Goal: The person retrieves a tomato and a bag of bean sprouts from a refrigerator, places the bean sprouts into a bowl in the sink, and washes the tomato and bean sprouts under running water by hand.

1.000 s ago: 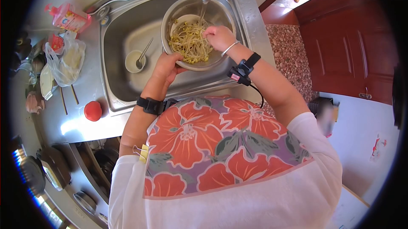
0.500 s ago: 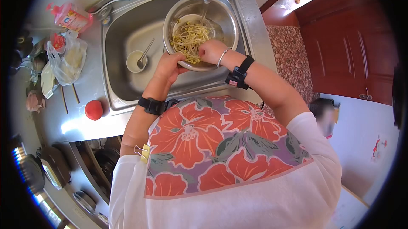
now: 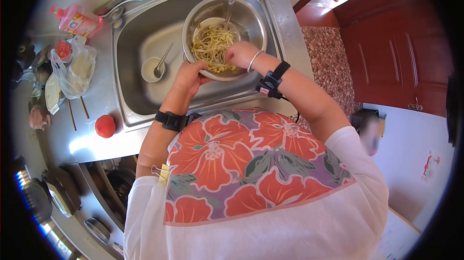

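Left hand (image 3: 192,75) grips metal bowl (image 3: 257,30) at near-left rim, in sink's (image 3: 140,91) right side. Right hand (image 3: 244,56) curled narrow at bean sprouts (image 3: 211,42) inside — pinch can't be told. Slipping left grip could tip bowl — spilling sprouts.

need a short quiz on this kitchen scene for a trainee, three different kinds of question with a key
1. True or false: the left hand grips the rim of the metal bowl.
2. What rests in the small bowl standing in the sink?
3. Fill in: on the counter, the round red item lies on the person's ____ side of the sink.

Key:
1. True
2. A spoon
3. left
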Motion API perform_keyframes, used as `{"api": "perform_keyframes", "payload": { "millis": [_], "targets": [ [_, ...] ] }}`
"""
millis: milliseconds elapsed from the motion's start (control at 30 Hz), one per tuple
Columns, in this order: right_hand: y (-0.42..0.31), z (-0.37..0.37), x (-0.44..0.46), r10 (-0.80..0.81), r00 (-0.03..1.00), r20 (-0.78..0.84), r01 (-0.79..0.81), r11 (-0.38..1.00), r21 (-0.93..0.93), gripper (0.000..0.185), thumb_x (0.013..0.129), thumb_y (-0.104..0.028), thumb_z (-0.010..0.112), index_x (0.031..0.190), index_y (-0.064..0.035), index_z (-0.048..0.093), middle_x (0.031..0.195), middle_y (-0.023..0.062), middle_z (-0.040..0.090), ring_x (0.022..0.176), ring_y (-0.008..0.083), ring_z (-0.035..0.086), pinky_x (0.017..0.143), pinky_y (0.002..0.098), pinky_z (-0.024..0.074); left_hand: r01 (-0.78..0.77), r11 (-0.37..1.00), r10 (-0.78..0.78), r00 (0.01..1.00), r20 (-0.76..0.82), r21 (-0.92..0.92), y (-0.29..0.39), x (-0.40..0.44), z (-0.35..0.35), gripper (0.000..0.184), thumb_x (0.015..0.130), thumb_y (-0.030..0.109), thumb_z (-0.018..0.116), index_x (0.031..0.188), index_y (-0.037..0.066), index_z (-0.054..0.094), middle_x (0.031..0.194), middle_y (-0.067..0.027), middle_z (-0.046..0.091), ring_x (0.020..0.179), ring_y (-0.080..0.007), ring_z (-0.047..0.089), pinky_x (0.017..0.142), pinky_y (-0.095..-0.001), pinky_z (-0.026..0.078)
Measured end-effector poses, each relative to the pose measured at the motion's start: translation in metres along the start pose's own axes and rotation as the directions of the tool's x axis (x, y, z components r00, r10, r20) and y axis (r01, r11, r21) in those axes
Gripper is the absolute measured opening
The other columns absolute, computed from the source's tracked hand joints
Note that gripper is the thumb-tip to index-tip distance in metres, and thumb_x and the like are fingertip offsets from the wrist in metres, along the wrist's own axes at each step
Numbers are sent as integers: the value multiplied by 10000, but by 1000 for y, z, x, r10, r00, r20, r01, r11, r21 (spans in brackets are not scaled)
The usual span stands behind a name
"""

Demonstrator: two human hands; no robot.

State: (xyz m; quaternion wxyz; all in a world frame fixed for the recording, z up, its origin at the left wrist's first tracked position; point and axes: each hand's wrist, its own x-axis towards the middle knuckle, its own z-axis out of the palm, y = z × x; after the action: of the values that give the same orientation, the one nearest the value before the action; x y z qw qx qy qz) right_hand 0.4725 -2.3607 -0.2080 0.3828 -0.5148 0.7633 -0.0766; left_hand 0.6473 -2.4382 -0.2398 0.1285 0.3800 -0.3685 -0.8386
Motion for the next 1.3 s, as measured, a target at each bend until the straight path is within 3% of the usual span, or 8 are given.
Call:
{"api": "perform_keyframes", "payload": {
  "millis": [100, 300, 600, 700, 800, 900, 1200, 1300],
  "targets": [
    [18, 24, 21, -148, 989, -3, 145, 971, -191, 193, 672, -96, 573, 836, -107, 673, 798, 129, 636, 745, 275, 612, 686, 347, 480, 17, 1000, -17, 1000, 7, -12, -2, 3, -3, 386, 718, 27, 496, 1097, -34, 460, 963, -155, 573, 789, -254, 614, 610, -354, 563],
    [23, 27, 24, -155, 985, -76, 151, 987, -64, 173, 657, -156, 579, 790, -96, 671, 778, 134, 629, 742, 288, 606, 682, 365, 476, 10, 1000, -9, 1000, 10, -15, 2, -3, 1, 353, 738, 10, 495, 1077, -83, 458, 993, -182, 571, 828, -279, 614, 688, -396, 558],
    [24, 30, 30, -99, 961, -259, 60, 986, -154, 162, 651, -199, 563, 736, -105, 664, 753, 153, 614, 722, 320, 591, 676, 380, 476, 59, 995, -58, 998, 24, -75, -8, 2, -7, 354, 745, 6, 486, 1088, -73, 448, 998, -180, 572, 837, -284, 612, 692, -402, 557],
    [29, 35, 33, -92, 898, -431, 135, 988, 71, 137, 690, -175, 574, 744, -70, 643, 698, 145, 622, 664, 281, 610, 626, 347, 492, 65, 994, -63, 998, 29, -83, -9, 1, -7, 353, 746, 7, 490, 1087, -72, 449, 999, -182, 571, 835, -286, 611, 690, -405, 557],
    [32, 28, 30, 131, 988, -88, -40, 748, 663, 109, 727, -123, 603, 765, -21, 604, 668, 113, 614, 609, 215, 609, 575, 300, 502, 58, 995, -57, 998, 17, -80, -7, -3, -6, 354, 746, 8, 496, 1088, -72, 451, 1000, -182, 571, 833, -287, 611, 684, -405, 557],
    [42, 21, 27, 35, 995, 98, -104, 394, 913, 116, 734, -69, 620, 809, 3, 568, 677, 88, 590, 604, 166, 595, 552, 270, 506, 54, 995, -54, 999, 4, -88, -5, -7, -4, 355, 746, 9, 501, 1088, -71, 453, 1000, -182, 572, 830, -286, 612, 678, -404, 558],
    [36, 6, 14, 70, 994, 78, -90, 176, 980, 16, 740, -28, 532, 749, -21, 521, 707, 115, 585, 567, 189, 583, 528, 310, 516, 51, 996, -51, 999, -1, -73, -7, -5, -8, 379, 759, 41, 491, 1122, -52, 440, 988, -178, 571, 822, -278, 613, 654, -369, 560],
    [38, 8, 18, 94, 992, 84, -108, 282, 953, 21, 745, -28, 494, 728, -26, 507, 716, 121, 580, 533, 185, 569, 496, 318, 511, 58, 996, -58, 998, 1, -69, -6, -6, -7, 378, 759, 41, 491, 1121, -54, 439, 986, -179, 571, 817, -276, 614, 650, -364, 561]
  ]
}}
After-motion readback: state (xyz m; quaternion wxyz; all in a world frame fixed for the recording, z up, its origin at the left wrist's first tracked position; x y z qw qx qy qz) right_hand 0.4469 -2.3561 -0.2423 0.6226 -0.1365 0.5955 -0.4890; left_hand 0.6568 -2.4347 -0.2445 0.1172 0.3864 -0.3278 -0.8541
